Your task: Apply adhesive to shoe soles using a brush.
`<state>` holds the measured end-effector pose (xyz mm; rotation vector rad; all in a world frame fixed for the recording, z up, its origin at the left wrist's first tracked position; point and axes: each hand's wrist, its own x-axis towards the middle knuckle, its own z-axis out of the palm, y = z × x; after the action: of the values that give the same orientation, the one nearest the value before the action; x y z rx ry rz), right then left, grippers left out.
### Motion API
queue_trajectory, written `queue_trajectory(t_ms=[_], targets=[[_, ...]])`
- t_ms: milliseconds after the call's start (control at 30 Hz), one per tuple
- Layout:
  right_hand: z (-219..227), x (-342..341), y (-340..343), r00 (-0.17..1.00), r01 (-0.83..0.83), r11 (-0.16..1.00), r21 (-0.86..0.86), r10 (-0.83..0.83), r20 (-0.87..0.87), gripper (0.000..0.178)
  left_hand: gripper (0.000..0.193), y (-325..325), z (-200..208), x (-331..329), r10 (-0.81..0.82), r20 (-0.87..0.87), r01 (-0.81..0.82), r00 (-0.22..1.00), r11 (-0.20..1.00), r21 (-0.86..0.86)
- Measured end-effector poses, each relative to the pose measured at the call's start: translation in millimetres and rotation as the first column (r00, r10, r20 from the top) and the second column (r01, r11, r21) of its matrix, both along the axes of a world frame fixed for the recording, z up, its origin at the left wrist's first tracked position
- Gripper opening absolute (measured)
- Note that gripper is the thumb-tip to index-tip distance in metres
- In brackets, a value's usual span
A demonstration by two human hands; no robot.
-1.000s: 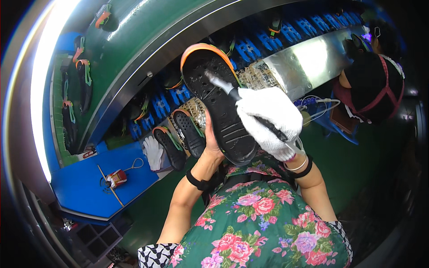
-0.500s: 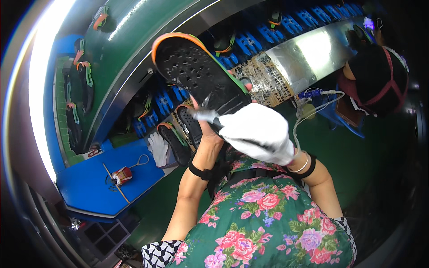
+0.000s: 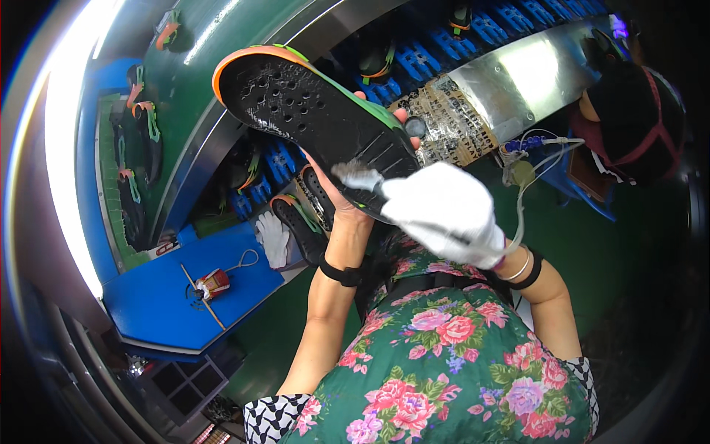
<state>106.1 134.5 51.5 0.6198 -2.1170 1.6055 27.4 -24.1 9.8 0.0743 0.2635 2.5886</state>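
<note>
My left hand holds up a black shoe sole with an orange and green rim, tread side facing me. Its fingers wrap round the heel end from behind. My right hand wears a white glove and grips a small brush, whose bristles touch the lower part of the sole. Both forearms come up from the lower edge, each with a black wristband.
Several more soles lie on the bench below the held one, next to a white glove. A blue table carries a small red pot and a stick. A conveyor with blue holders curves behind. Another person sits at right.
The sole has swung up and to the left, toe end now pointing upper left. My gloved right hand dropped toward the heel end, with the brush on the lower sole.
</note>
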Motion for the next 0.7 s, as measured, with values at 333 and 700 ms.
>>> queue_trajectory(t_ms=[333, 700], targets=[[-3, 9, 3, 0.994, -0.068, 0.995, 0.069, 0.073, -0.077, 0.026, 0.098, -4, -5, -7, -0.006, -0.095, 0.01, 0.995, 0.999, 0.034], [-10, 7, 12, 0.981, -0.186, 0.982, -0.028, 0.187, 0.052, 0.018, 0.105, -12, -11, -14, 0.013, -0.137, -0.019, 0.991, 0.999, -0.045]])
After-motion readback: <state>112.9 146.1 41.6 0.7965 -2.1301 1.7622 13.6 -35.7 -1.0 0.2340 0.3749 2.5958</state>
